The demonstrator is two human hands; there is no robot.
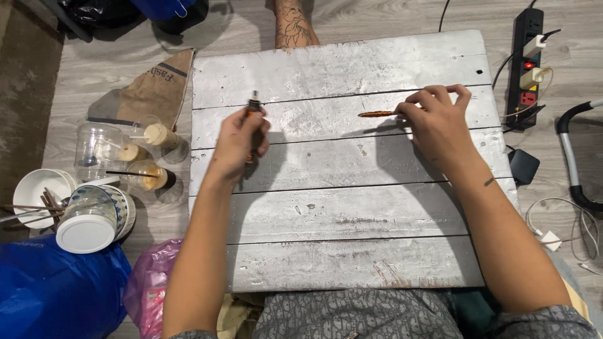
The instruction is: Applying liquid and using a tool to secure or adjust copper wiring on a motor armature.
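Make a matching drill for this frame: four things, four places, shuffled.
Things:
1. small dark bottle with a pale cap
2. thin reddish-brown stick
3. black power strip
4. blue plastic bag

Places:
A. floor, right of the whitewashed plank board
B. floor, lower left corner
C. in the left hand
D. on the board, at the fingers of the right hand

Pairs: 1-C, 2-D, 3-A, 4-B

Whitewashed plank board (pixel 352 213), orange-brown stick (pixel 375 114), blue bag (pixel 50 295), pink bag (pixel 147 282)
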